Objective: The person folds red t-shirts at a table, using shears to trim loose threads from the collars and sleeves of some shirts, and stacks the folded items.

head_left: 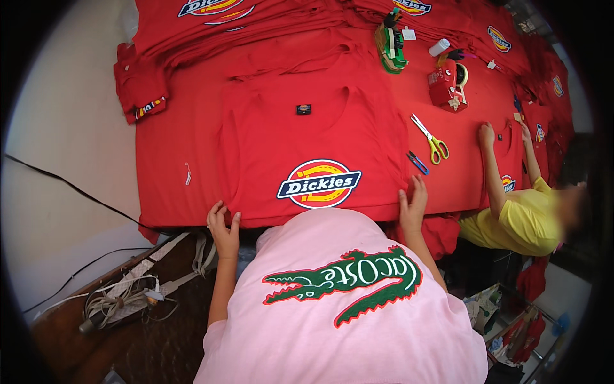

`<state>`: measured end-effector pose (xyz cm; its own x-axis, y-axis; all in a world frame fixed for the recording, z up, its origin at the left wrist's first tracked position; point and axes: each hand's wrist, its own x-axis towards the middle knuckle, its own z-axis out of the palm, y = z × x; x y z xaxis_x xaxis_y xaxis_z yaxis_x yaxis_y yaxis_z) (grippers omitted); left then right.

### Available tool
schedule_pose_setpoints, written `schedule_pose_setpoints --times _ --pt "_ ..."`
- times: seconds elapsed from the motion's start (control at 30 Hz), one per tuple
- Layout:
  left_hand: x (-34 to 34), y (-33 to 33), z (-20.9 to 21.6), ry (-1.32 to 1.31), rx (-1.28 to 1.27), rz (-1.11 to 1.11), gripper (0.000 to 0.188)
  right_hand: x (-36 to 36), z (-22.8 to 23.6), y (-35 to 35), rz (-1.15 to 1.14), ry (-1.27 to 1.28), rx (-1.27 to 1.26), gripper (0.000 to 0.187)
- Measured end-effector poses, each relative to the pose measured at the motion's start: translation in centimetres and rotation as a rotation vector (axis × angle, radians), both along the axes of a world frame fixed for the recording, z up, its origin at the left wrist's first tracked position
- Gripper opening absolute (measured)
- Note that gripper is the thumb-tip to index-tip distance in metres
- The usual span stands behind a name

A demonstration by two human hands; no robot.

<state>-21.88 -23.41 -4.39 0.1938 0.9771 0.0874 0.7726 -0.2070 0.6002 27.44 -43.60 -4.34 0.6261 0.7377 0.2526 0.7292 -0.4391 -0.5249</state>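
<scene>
A red T-shirt [281,144] lies flat and folded on the table before me, its round neckline at the far end and a printed oval logo [320,184] near the front edge. A small black label [304,109] shows inside the collar. At the shirt's near left corner is my left hand [224,233], its thumb and fingers apart beside the hem. My right hand [413,208] rests at the near right corner with fingers stretched out. Beyond that hand lie blue thread snips [417,162] and scissors [432,139] with yellow handles.
Stacks of red shirts [256,38] fill the table's far side. A green tape dispenser [391,48], a red tape dispenser [448,86] and a white bottle [439,47] stand at the back right. To the right, a person in yellow [527,217] handles another red shirt. Cables [121,301] lie lower left.
</scene>
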Motion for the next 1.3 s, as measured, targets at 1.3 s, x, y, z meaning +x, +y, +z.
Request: schedule_pose_setpoints --times 1.3 --pt "3.5 23.6 30.5 -1.035 -0.491 -0.434 0.044 8.8 31.4 24.5 0.563 0.895 0.501 0.041"
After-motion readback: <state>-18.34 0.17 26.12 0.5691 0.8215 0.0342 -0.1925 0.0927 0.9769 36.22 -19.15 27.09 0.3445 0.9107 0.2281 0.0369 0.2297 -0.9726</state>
